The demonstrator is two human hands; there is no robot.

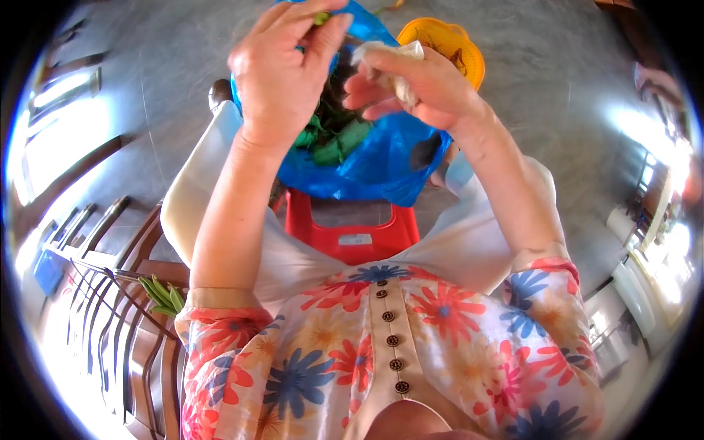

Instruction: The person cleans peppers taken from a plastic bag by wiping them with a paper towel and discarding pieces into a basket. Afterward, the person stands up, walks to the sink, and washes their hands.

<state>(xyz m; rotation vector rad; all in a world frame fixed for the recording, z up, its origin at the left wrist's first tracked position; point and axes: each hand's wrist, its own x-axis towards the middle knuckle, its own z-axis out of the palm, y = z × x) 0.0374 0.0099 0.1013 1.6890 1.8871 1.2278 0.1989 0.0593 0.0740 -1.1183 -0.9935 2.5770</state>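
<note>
My left hand (286, 73) is raised at the top centre, its thumb and fingers pinched on a small green piece (321, 17), too small to name. Just to its right is my right hand (433, 88), thumb and fingers apart. Crumpled white material (402, 86), thin like cloth or film, hangs around its thumb. Both hands are above a blue plastic bag (323, 176) that holds green leafy pieces (341, 143) and darker matter. The hands do not touch each other.
A yellow basket (475, 55) with brownish scraps stands behind my right hand. A red plastic stool (352, 242) is between my knees. Long green pods (163, 295) lie at the left, near wooden chairs (139, 249). Grey floor (528, 73) surrounds the bag.
</note>
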